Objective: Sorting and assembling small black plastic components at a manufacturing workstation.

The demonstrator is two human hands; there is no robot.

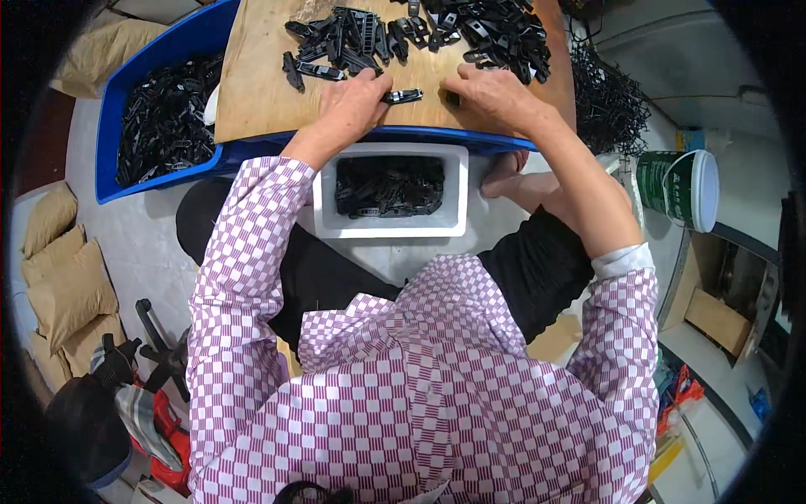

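Above the near part of a wooden board, my left hand is closed on a slim black plastic part with a shiny silvery stretch, which points right. My right hand faces it a short gap away, thumb and finger pinched on a small black piece, mostly hidden by the fingertips. Just beyond the left hand lies a loose pile of long black plastic parts. Past the right hand spreads a heap of shorter black plastic pieces.
Under the board's near edge stands a white foam box holding black parts. A large blue bin full of black parts is at left. Tangled black frames and a green-and-white bucket are at right. Brown packages lie on the left.
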